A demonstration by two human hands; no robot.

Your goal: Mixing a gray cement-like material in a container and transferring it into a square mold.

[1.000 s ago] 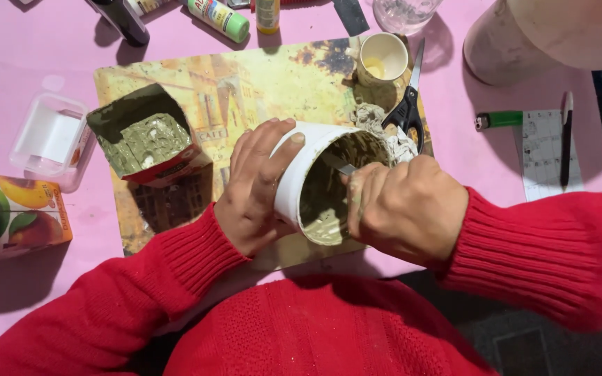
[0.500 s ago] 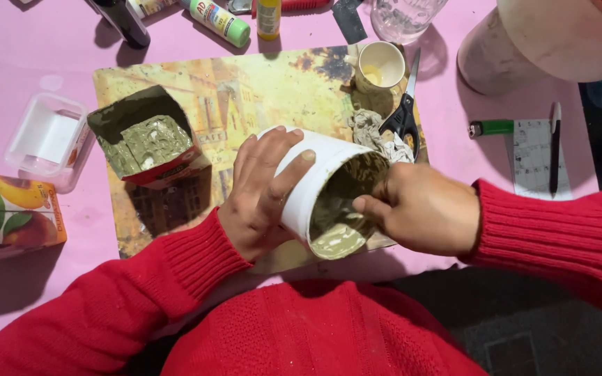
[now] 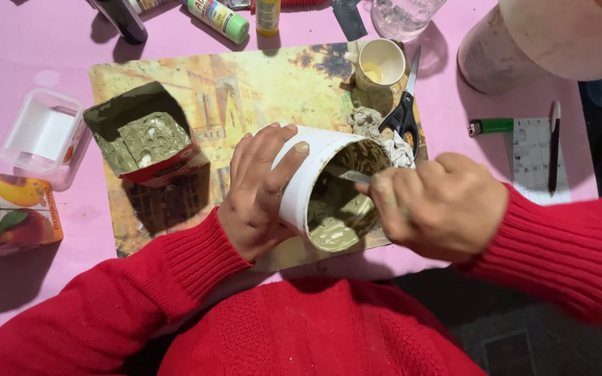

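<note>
My left hand (image 3: 259,188) grips the outside of a white plastic tub (image 3: 315,174), tilted on its side with its mouth toward me. Grey-green paste (image 3: 339,216) coats the tub's inside. My right hand (image 3: 440,205) is closed on a thin metal blade (image 3: 353,177) whose tip reaches into the tub's mouth. Left of the tub, a cut-open carton (image 3: 144,139) partly filled with the same grey-green paste stands on a picture placemat (image 3: 245,90).
Black scissors (image 3: 402,111) and a small cup (image 3: 380,63) sit at the mat's far right. A clear plastic box (image 3: 43,136), a juice carton (image 3: 5,212), paint bottles (image 3: 217,17), a green lighter (image 3: 492,127), a pen (image 3: 554,146) and a large pale pot (image 3: 524,49) surround the mat on the pink tablecloth.
My right hand has drawn back out of the tub toward the right, so the blade shows at the rim. The tub stays tilted in my left hand.
</note>
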